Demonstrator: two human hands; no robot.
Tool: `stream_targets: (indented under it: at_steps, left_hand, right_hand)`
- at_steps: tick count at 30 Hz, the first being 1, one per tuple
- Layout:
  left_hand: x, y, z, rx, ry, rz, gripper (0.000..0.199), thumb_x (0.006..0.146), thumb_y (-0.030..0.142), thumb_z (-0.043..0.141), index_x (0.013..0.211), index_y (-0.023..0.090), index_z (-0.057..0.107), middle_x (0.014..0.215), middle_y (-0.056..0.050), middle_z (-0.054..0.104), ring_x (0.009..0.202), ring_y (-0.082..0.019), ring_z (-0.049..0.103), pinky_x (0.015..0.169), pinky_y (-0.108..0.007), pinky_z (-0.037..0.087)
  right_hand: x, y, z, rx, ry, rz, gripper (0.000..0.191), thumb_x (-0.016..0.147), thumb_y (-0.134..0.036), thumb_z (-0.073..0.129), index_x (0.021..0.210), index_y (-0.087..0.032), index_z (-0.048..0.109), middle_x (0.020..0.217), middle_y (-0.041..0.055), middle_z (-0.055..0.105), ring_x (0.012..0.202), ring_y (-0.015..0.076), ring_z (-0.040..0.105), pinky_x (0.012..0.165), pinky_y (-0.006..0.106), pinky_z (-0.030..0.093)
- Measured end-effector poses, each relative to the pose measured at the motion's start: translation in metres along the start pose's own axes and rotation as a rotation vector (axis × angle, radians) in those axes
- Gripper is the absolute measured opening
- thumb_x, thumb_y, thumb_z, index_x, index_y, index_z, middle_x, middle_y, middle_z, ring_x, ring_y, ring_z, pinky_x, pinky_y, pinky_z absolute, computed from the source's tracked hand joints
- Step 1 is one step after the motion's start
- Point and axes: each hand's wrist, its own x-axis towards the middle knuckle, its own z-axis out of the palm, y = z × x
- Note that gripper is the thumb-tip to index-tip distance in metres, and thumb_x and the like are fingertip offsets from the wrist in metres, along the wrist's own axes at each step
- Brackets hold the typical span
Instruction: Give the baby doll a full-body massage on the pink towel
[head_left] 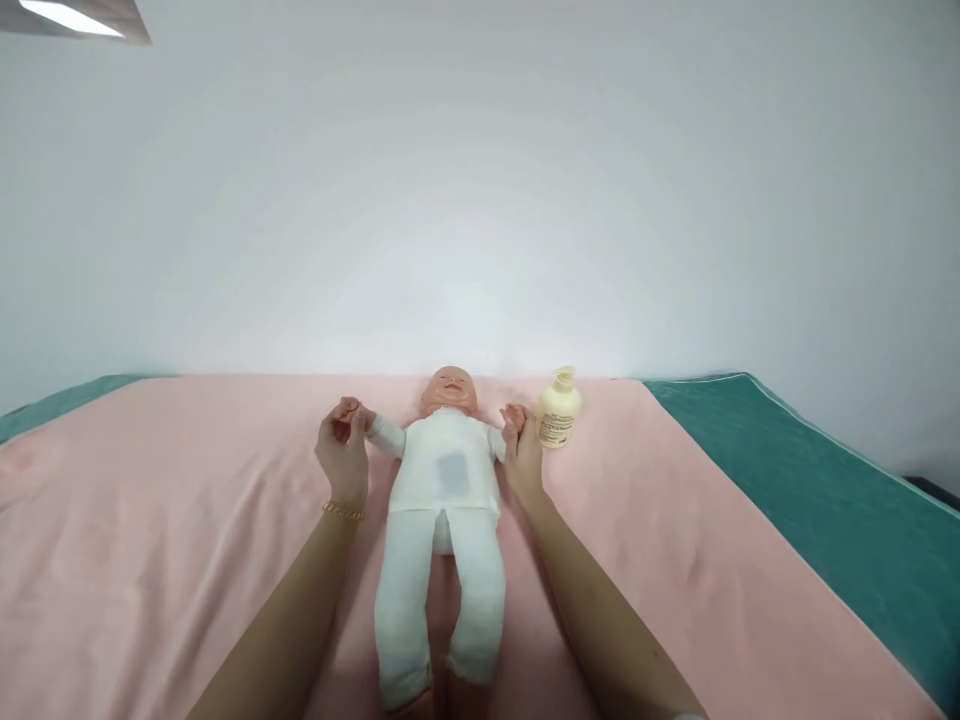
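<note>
A baby doll [450,470] in a white cloth suit with a grey patch on its chest lies on its back, head toward the wall. Its arms are spread out to both sides. My left hand [345,460], a beaded bracelet at its wrist, is closed on the doll's hand at the left. On the other side my right hand [526,460] grips the doll's other hand, thumb on top. Just right of my right hand a pale yellow pump bottle [559,412] stands upright with printed text on its front.
Under the doll a wrinkled pink sheet [675,560] covers the middle of the surface. Green cloth [795,480] shows along the right side and at the far left corner. A plain white wall [480,180] rises behind the far edge.
</note>
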Motion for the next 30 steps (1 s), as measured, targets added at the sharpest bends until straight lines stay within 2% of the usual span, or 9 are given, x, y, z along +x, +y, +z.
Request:
stream_targets:
  at_steps: [3,6,8,11,14,20,23,27,30]
  left_hand:
    - [0.017,-0.011,0.021,0.085,-0.066,-0.067,0.037,0.086,0.040,0.056,0.112,0.015,0.061,0.109,-0.011,0.067,0.098,-0.019,0.063,0.083,-0.029,0.049]
    - [0.034,-0.031,0.035,0.242,-0.231,-0.140,0.041,0.088,0.045,0.048,0.108,0.012,0.062,0.099,-0.011,0.068,0.088,-0.020,0.063,0.072,-0.028,0.048]
    - [0.043,-0.045,0.042,0.304,-0.355,-0.162,0.041,0.086,0.047,0.049,0.098,0.011,0.066,0.090,-0.010,0.070,0.081,-0.021,0.063,0.067,-0.029,0.046]
    - [0.053,-0.062,0.050,0.359,-0.491,-0.187,0.035,0.079,0.045,0.058,0.077,0.011,0.069,0.077,-0.009,0.071,0.073,-0.023,0.062,0.065,-0.030,0.044]
    - [0.057,-0.070,0.053,0.396,-0.547,-0.188,0.032,0.077,0.042,0.059,0.078,0.012,0.071,0.077,-0.009,0.072,0.075,-0.023,0.063,0.068,-0.031,0.044]
    - [0.049,-0.058,0.051,0.383,-0.494,-0.150,0.042,0.083,0.047,0.052,0.095,0.011,0.071,0.086,-0.009,0.072,0.076,-0.021,0.062,0.066,-0.028,0.044]
    - [0.038,-0.043,0.048,0.352,-0.385,-0.090,0.043,0.086,0.049,0.051,0.104,0.014,0.069,0.087,-0.007,0.071,0.076,-0.019,0.062,0.066,-0.027,0.044]
    - [0.020,-0.019,0.041,0.281,-0.199,0.035,0.039,0.086,0.045,0.055,0.113,0.020,0.066,0.097,-0.006,0.071,0.080,-0.017,0.062,0.071,-0.027,0.045]
    - [0.008,-0.009,0.029,0.241,-0.165,0.067,0.039,0.083,0.040,0.060,0.117,0.021,0.064,0.104,-0.006,0.069,0.083,-0.017,0.062,0.075,-0.028,0.046]
  right_hand:
    - [0.031,0.013,0.012,0.030,-0.009,0.044,0.043,0.095,-0.047,0.039,0.121,-0.015,0.053,0.126,0.0136,0.062,0.114,0.0222,0.061,0.095,0.037,0.049]
    - [0.058,0.031,0.022,0.026,-0.047,0.171,0.046,0.094,-0.048,0.040,0.117,-0.014,0.059,0.120,0.0143,0.067,0.106,0.0232,0.065,0.088,0.037,0.052]
    - [0.071,0.046,0.026,0.032,-0.100,0.227,0.045,0.093,-0.049,0.041,0.111,-0.015,0.065,0.115,0.0126,0.069,0.102,0.0235,0.066,0.085,0.037,0.053]
    - [0.084,0.064,0.028,0.011,-0.191,0.265,0.042,0.090,-0.050,0.047,0.096,-0.017,0.072,0.099,0.0088,0.075,0.095,0.0235,0.069,0.086,0.038,0.052]
    - [0.086,0.071,0.028,-0.017,-0.234,0.274,0.041,0.090,-0.049,0.047,0.095,-0.018,0.073,0.091,0.0072,0.076,0.089,0.0227,0.070,0.088,0.038,0.051]
    - [0.076,0.057,0.026,-0.084,-0.176,0.222,0.040,0.090,-0.048,0.048,0.107,-0.017,0.068,0.106,0.0095,0.073,0.094,0.0241,0.068,0.087,0.038,0.050]
    - [0.065,0.045,0.024,-0.087,-0.128,0.107,0.039,0.092,-0.043,0.047,0.119,-0.019,0.061,0.118,0.0094,0.068,0.105,0.0235,0.065,0.091,0.038,0.049]
    - [0.047,0.031,0.017,-0.108,-0.077,-0.083,0.035,0.093,-0.039,0.046,0.120,-0.020,0.058,0.123,0.0088,0.065,0.115,0.0221,0.059,0.101,0.039,0.044]
    - [0.029,0.020,0.009,-0.087,-0.035,-0.125,0.035,0.094,-0.036,0.045,0.122,-0.019,0.055,0.125,0.0097,0.063,0.114,0.0214,0.059,0.101,0.039,0.044]
